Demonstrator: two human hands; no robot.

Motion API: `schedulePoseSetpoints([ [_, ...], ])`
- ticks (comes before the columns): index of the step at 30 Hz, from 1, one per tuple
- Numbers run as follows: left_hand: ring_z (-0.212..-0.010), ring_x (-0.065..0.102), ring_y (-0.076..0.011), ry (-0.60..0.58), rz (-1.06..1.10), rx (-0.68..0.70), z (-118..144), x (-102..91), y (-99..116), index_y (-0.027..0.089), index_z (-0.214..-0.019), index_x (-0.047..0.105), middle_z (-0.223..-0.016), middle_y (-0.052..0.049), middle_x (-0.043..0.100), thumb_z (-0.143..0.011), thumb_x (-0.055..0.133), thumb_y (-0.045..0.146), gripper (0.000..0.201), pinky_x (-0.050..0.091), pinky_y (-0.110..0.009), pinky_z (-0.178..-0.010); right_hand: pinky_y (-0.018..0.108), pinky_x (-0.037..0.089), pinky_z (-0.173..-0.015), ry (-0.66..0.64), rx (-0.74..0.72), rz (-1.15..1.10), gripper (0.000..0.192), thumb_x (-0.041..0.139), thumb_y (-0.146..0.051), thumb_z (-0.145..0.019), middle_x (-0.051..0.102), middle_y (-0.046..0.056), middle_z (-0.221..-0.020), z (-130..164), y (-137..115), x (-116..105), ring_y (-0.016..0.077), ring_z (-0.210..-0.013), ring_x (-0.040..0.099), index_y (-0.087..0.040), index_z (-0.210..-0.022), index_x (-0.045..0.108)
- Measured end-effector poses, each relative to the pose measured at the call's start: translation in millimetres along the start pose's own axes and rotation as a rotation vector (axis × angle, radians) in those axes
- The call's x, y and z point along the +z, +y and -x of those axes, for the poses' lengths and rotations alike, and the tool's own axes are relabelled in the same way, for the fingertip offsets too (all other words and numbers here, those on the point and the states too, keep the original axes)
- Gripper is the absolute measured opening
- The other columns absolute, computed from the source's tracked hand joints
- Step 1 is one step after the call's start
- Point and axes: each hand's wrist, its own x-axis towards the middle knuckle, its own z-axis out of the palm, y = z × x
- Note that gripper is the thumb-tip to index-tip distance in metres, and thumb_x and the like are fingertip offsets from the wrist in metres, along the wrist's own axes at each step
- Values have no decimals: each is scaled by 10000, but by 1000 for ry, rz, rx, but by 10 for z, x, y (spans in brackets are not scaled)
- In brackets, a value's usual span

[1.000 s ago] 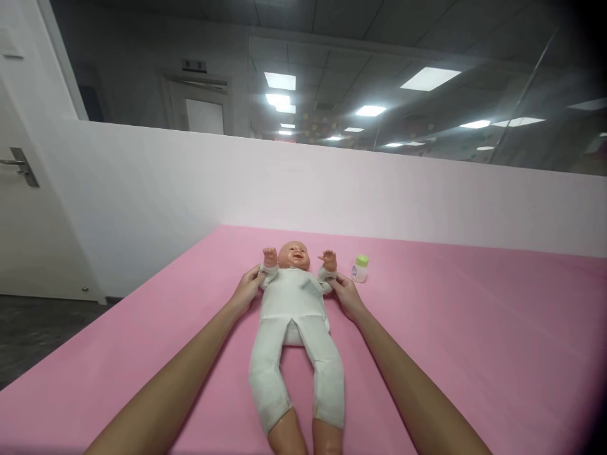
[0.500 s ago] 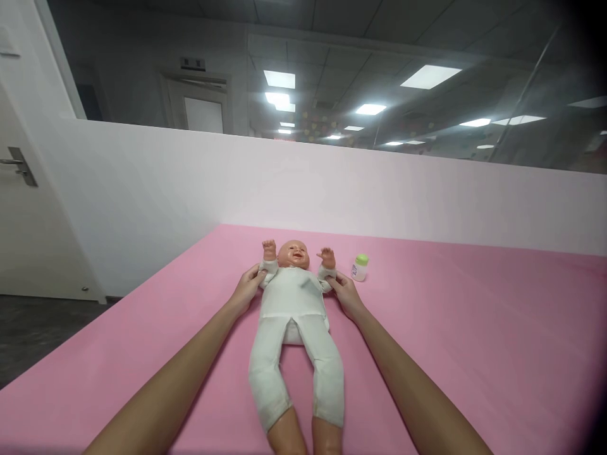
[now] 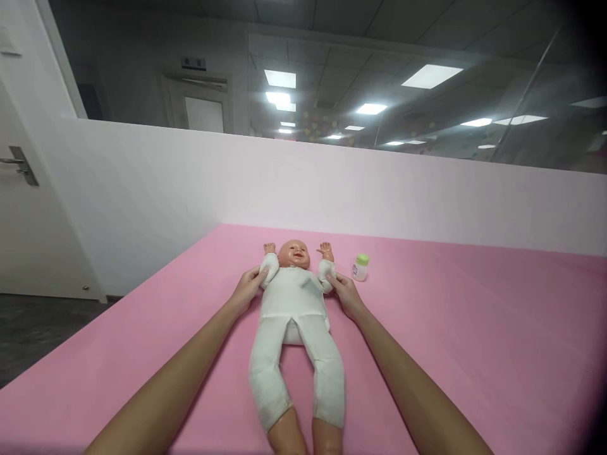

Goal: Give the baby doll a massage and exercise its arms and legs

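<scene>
A baby doll (image 3: 294,294) with a white cloth body lies on its back on the pink table (image 3: 450,328), head away from me and legs toward me. On the left, my left hand (image 3: 247,287) is closed round one of the doll's upper arms, thumb on top. My right hand (image 3: 347,293) grips the doll's other arm near the elbow, fingers partly hidden beneath it. Both doll hands point up beside its head. Just beyond my right hand stands a small clear bottle (image 3: 360,268) with a green cap, apart from the doll.
A low white wall (image 3: 332,183) runs along the table's far edge, with a glass pane above it. To the left are a door with a metal handle (image 3: 23,165) and a dark floor (image 3: 33,335) below the table's edge.
The doll's forearms have tipped back toward the table beside its head, showing more of the white sleeves. My hands keep hold in nearly the same place; the bottle has not moved.
</scene>
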Motion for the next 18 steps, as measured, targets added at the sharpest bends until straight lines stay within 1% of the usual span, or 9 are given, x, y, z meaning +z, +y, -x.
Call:
schedulePoseSetpoints([
  [2,-839,615,-207,-21,12,24,5,-2,11,173,-977,733,-951,-72,715,-758,790,520,415,465,-269,-714,318,465,-746,-11,-15,-2,370,820,-528,-724,740,31,-861,4,-1,-3,208,-794,614,-201,-891,771],
  [5,-802,614,-205,-5,-3,29,-1,-10,3,174,-899,734,-900,-68,713,-758,782,483,343,458,-272,-691,319,470,-744,-1,-10,2,370,805,-525,-733,752,39,-916,-1,12,-5,210,-814,627,-206,-918,782],
  [9,-713,588,-182,12,2,-13,-25,-25,-39,162,-822,713,-798,-53,689,-738,790,549,403,438,-272,-661,321,468,-700,37,19,29,439,779,-613,-738,739,48,-795,-30,57,-18,209,-738,618,-179,-802,765],
  [13,-727,581,-181,-16,8,-27,-39,-44,-68,155,-856,717,-825,-61,687,-770,758,609,464,438,-277,-674,333,485,-723,33,22,34,495,753,-649,-762,744,62,-813,-43,85,-30,220,-758,623,-159,-829,766],
  [15,-741,574,-175,-20,3,14,-30,-43,-60,164,-882,717,-835,-47,679,-777,770,567,420,434,-270,-681,335,487,-731,13,10,9,461,773,-617,-761,743,56,-829,-33,73,-27,215,-762,619,-168,-866,770],
  [18,-776,581,-180,21,11,59,-4,-18,-20,180,-904,716,-859,-39,683,-749,807,479,349,437,-266,-697,333,486,-738,-1,-14,-25,401,818,-547,-732,744,44,-861,-7,33,-12,211,-781,620,-193,-916,773],
])
